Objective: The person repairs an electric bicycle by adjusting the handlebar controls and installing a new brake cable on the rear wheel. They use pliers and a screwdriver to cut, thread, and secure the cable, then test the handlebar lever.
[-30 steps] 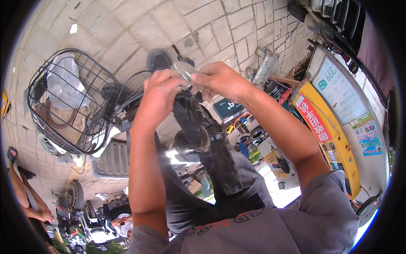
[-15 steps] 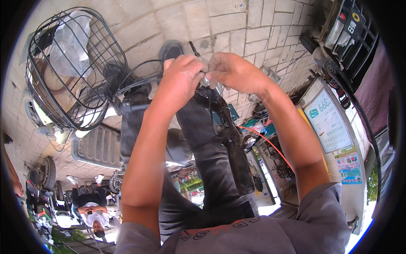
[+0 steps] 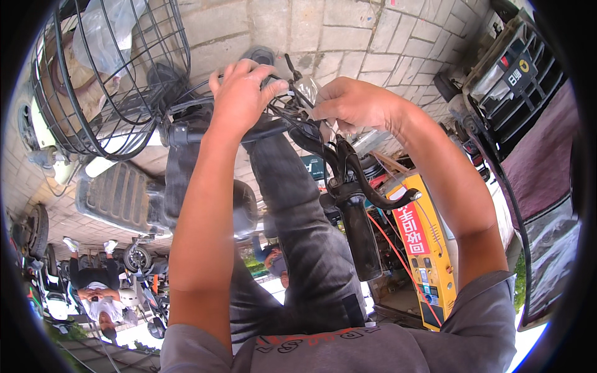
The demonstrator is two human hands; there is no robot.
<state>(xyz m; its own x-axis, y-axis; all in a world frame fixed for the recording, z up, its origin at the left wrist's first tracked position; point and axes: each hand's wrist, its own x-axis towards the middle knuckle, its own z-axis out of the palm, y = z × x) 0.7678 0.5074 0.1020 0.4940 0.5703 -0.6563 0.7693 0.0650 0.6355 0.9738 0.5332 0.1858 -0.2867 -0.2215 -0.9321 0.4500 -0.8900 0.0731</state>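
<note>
Both hands are at a bundle of black cables (image 3: pixel 287 107) on the handlebar of a two-wheeled vehicle. My left hand (image 3: pixel 241 98) is over the cables, its fingers bent and its thumb stretched away from them. Opposite it, my right hand (image 3: pixel 360 107) pinches thumb and fingertips together beside the cables; what lies between them is too small to make out. Below the right hand are a black brake lever (image 3: pixel 393 200) and a black rubber handlebar grip (image 3: pixel 360 239). A clear plastic piece (image 3: pixel 306 90) shows between the hands.
A black wire basket (image 3: pixel 99 140) holding a clear plastic bag (image 3: pixel 106 37) is at the left. A yellow machine (image 3: pixel 429 267) stands at the right, with an orange hose (image 3: pixel 404 264) by it. Parked bikes and a seated person (image 3: pixel 99 298) are at the lower left.
My left hand has drawn away from the right and its thumb has spread. The view has shifted and the handlebar has turned, bringing the grip, brake lever and yellow machine into fuller sight.
</note>
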